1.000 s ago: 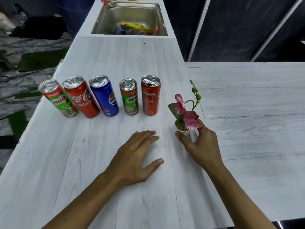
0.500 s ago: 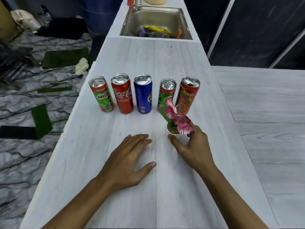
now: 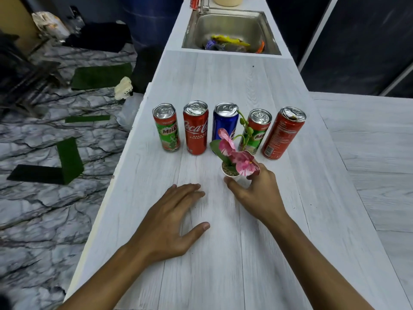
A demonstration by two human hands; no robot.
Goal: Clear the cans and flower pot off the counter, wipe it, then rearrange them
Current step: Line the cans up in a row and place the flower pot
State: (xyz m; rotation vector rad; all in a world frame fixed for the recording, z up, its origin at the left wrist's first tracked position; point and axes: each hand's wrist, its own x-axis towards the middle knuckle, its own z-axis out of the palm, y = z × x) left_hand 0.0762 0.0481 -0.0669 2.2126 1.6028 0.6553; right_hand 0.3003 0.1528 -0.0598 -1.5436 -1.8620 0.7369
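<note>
Flower pot (image 3: 233, 174) pinched by right grip (image 3: 259, 195); left grip (image 3: 169, 224) lies spread on counter (image 3: 223, 269).

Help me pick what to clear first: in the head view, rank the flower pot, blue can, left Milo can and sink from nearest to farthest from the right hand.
1. Flower pot: gripped by the right hand.
2. Blue can: middle of the row, just behind the pot.
3. Left Milo can: left end of the row.
4. Sink: far end of the counter.
</note>
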